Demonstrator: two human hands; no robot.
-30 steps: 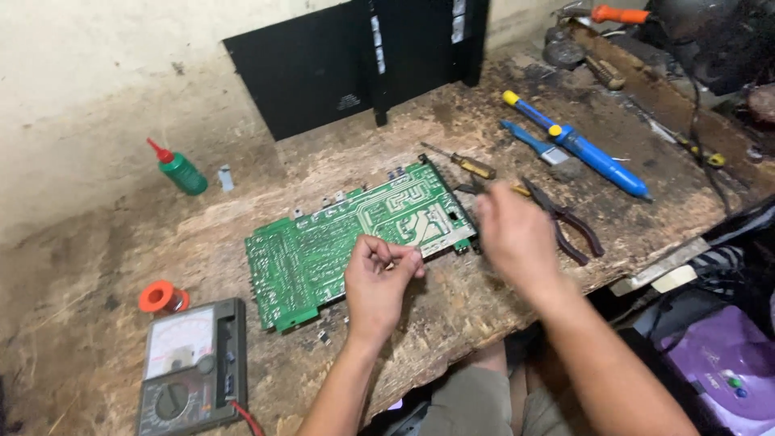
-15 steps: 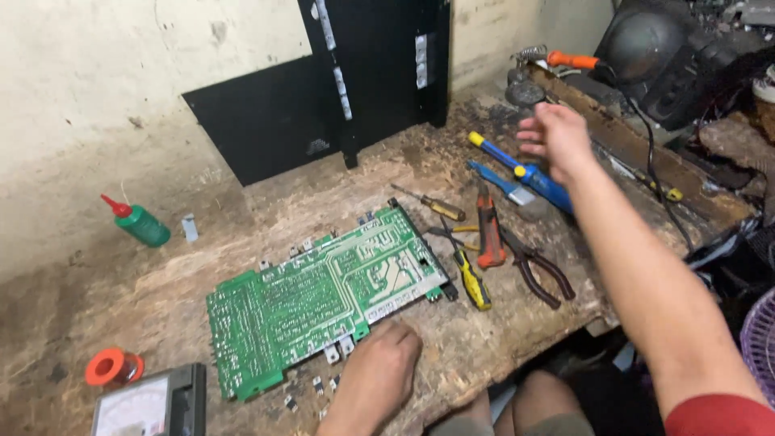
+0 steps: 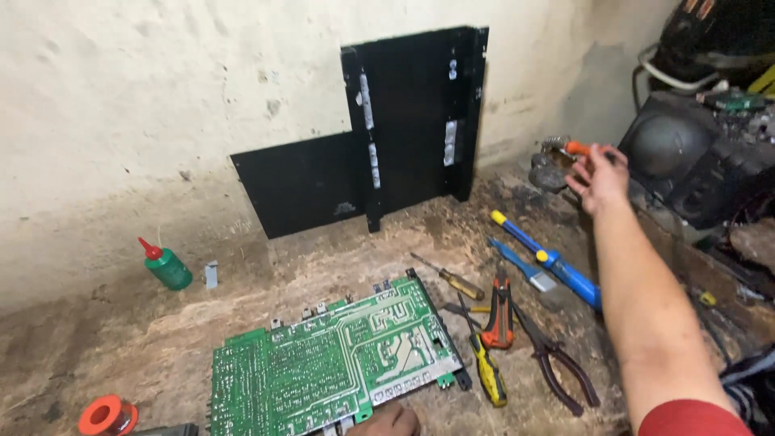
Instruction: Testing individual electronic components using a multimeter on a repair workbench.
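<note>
- Right hand [image 3: 599, 176] stretched far to the back right of the counter [image 3: 161, 347], fingers spread, nothing pinched, just beside an orange-handled tool [image 3: 577, 148] near the wall.
- Left hand [image 3: 393, 421] only partly in view at the bottom edge, touching the near edge of the green circuit board [image 3: 331, 363]; cannot tell if spread or pressed together.
- Circuit board flat on the counter, solder side up, in the near middle.
- Right of the board, a group of tools: small yellow-handled screwdriver [image 3: 456, 282], yellow cutter [image 3: 487, 367], red-handled tool [image 3: 500, 311], dark pliers [image 3: 561, 367].
- Between these tools and the right hand, a blue desoldering pump [image 3: 557, 266] with yellow tip, lying diagonally, and a small blue brush [image 3: 521, 266] beside it.
- Behind the board, a black metal panel [image 3: 387, 153] leaning upright on the wall.
- Far left, a green bottle with red nozzle [image 3: 165, 265], well apart from both hands.
- Bottom left corner, an orange solder spool [image 3: 105, 415].
- Right forearm crossing above the right side of the counter, hiding part of it.
- Dark machine housing [image 3: 694, 161] just behind the right hand.
</note>
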